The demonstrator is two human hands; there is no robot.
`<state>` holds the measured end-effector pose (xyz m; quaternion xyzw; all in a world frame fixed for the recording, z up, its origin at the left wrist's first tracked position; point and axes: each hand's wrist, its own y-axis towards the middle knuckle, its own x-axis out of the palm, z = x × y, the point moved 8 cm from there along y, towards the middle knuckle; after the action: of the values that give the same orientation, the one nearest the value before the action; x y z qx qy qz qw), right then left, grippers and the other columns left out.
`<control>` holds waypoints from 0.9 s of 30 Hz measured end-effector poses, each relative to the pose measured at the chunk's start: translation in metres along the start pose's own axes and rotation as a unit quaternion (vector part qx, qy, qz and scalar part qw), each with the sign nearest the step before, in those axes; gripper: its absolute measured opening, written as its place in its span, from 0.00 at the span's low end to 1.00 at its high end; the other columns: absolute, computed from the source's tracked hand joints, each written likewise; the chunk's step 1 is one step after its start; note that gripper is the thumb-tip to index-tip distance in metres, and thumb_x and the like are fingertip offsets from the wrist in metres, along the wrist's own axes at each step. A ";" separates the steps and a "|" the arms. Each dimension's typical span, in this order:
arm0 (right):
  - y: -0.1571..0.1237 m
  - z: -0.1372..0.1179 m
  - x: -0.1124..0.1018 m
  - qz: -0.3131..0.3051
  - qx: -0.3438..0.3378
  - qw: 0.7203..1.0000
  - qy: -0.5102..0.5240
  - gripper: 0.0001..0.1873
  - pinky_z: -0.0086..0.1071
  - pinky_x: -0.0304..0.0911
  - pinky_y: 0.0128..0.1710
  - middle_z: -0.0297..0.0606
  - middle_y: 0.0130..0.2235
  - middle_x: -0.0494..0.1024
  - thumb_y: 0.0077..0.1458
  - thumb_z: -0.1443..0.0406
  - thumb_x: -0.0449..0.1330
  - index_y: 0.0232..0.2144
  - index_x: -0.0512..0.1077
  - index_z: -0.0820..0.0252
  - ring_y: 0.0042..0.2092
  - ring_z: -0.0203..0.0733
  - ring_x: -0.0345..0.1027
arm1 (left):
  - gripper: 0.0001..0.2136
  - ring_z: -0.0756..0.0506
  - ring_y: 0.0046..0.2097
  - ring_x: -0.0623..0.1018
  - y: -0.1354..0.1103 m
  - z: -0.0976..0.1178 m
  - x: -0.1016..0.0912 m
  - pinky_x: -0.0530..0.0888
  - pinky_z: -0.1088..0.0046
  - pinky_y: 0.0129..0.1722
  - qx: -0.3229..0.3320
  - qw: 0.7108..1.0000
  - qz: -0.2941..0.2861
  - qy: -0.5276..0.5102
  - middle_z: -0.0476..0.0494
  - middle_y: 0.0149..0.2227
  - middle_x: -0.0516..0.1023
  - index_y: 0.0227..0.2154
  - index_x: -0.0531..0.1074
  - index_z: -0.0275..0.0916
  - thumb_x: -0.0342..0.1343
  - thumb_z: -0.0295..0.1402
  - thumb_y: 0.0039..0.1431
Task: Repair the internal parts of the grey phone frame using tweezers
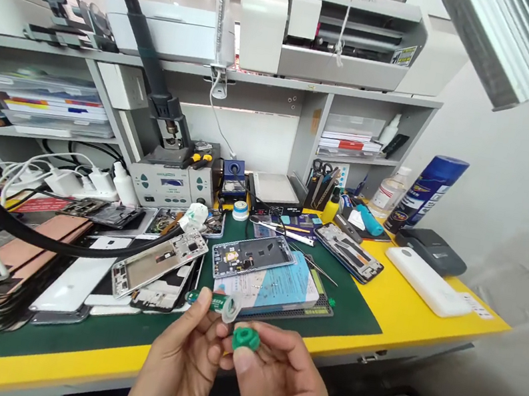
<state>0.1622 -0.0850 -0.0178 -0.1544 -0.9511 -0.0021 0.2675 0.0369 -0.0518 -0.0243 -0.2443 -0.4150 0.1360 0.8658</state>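
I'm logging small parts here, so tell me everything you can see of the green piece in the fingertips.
The green cap is small, round and ring-like, with a lobed rim; it looks like matte plastic or rubber. The right hand pinches it between thumb and forefinger, just below the clear flanged end of the syringe tube that the left hand holds. Whether the two touch is unclear.

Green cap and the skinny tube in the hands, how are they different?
The green cap is short, round and all green; the tube is long and thin, with a green label and a clear end. The green cap is pinched in the right hand; the tube is pinched in the left hand, lying roughly level. Both are small, partly green and held by fingertips.
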 end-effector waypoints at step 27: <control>0.137 -0.143 -0.238 0.215 -0.053 0.736 -0.640 0.36 0.54 0.64 0.42 0.49 0.32 0.82 0.36 0.36 0.58 0.35 0.83 0.56 0.37 0.68 0.75 | 0.33 0.52 0.18 0.73 0.011 -0.003 -0.006 0.69 0.83 0.12 0.025 0.998 0.006 0.053 0.54 0.18 0.72 0.22 0.71 0.37 0.89 0.49 0.26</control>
<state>0.4679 -0.0363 -0.0272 -0.3338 -0.8378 0.1046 -0.4192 0.0348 -0.0464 -0.0359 -0.2319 -0.3635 0.1384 0.8916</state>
